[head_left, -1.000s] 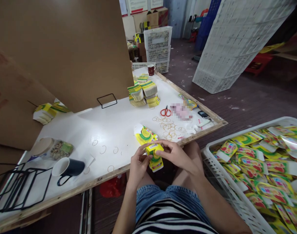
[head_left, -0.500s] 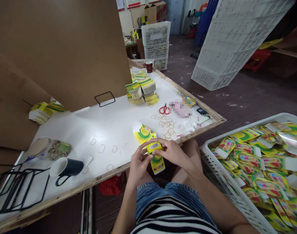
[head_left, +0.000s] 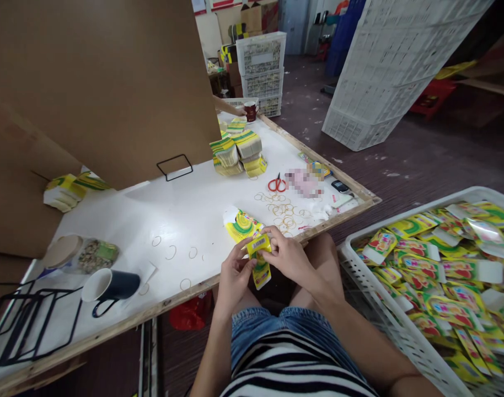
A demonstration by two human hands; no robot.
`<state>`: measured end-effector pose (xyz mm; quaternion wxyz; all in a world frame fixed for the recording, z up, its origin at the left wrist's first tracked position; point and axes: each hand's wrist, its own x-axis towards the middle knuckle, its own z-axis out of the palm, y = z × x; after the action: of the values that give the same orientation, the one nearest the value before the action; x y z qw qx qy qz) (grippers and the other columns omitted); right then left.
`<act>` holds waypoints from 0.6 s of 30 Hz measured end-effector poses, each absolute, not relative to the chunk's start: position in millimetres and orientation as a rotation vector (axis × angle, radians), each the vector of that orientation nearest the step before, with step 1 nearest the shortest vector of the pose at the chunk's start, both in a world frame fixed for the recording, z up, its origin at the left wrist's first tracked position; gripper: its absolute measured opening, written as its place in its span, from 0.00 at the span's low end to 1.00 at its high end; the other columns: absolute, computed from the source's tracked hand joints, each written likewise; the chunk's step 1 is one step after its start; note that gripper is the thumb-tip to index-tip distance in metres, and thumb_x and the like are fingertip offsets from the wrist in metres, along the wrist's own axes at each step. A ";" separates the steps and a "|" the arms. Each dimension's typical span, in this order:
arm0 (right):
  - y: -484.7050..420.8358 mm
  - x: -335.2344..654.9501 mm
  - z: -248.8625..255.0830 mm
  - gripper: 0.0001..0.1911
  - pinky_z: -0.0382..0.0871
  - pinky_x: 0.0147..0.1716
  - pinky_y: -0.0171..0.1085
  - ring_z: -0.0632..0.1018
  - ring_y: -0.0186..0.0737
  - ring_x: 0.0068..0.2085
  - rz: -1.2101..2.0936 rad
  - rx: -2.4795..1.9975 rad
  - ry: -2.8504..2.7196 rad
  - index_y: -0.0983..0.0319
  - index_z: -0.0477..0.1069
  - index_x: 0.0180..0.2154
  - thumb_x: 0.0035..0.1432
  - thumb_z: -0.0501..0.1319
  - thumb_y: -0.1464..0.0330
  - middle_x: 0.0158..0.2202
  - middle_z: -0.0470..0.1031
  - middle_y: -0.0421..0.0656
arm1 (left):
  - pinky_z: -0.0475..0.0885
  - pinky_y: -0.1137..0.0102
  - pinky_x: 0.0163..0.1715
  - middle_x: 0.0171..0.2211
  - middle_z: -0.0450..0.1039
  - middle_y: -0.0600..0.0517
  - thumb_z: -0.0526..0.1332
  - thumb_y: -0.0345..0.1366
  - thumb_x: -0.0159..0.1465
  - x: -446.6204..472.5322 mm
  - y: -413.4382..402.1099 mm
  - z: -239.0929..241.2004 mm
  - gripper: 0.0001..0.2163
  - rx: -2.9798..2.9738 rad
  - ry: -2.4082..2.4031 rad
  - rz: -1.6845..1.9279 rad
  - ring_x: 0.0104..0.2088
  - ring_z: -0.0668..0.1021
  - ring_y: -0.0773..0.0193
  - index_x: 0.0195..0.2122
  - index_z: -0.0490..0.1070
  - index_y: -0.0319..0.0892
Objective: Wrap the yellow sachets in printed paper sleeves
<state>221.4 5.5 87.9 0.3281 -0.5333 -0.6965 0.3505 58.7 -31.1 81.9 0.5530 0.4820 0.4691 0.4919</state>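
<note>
My left hand (head_left: 232, 274) and my right hand (head_left: 288, 257) both pinch a small yellow-green packet (head_left: 260, 259) with a barcode, just past the near edge of the white table (head_left: 153, 215). Its top is folded over between my fingers. Another packet of the same kind (head_left: 240, 223) lies flat on the table just beyond my hands. Several rubber bands (head_left: 285, 212) lie scattered to the right of it.
A white crate (head_left: 384, 320) full of packets stands at my right. Banded packet stacks (head_left: 237, 151), red scissors (head_left: 277, 183), a dark mug (head_left: 111, 285), a jar (head_left: 80, 255) and a black wire rack (head_left: 24, 322) sit on the table. Another person's hand (head_left: 229, 107) reaches near a red cup at the far end.
Both hands have shifted slightly toward the table edge while folding the packet's top tighter. Another person's hand has come into view at the far end.
</note>
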 end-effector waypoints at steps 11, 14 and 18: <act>-1.3 237.5 84.3 0.09 0.71 0.34 0.38 0.76 0.40 0.35 1.055 -1.011 -1.589 0.59 0.76 0.40 0.60 0.59 0.65 0.36 0.78 0.43 | 0.76 0.63 0.43 0.49 0.77 0.43 0.68 0.37 0.57 71.4 -28.1 74.4 0.22 1.104 0.947 1.170 0.44 0.81 0.54 0.52 0.69 0.43; -12.3 280.2 100.8 0.10 0.69 0.43 0.44 0.76 0.45 0.40 0.521 -1.285 -1.659 0.58 0.77 0.38 0.61 0.57 0.65 0.38 0.77 0.46 | 0.70 0.58 0.54 0.55 0.72 0.43 0.63 0.38 0.61 73.4 -19.2 64.0 0.20 1.284 1.072 1.241 0.55 0.74 0.52 0.55 0.68 0.45; -18.9 347.3 109.5 0.17 0.61 0.48 0.57 0.70 0.58 0.48 -0.192 -1.754 -1.585 0.61 0.77 0.41 0.58 0.59 0.57 0.42 0.72 0.54 | 0.56 0.53 0.64 0.59 0.68 0.44 0.61 0.33 0.61 60.4 0.3 46.5 0.19 1.643 1.453 1.229 0.62 0.66 0.53 0.54 0.69 0.45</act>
<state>347.3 -18.9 109.5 0.3754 -0.6854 -0.6195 -0.0748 60.4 0.3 46.5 0.3084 0.6217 0.5498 0.4650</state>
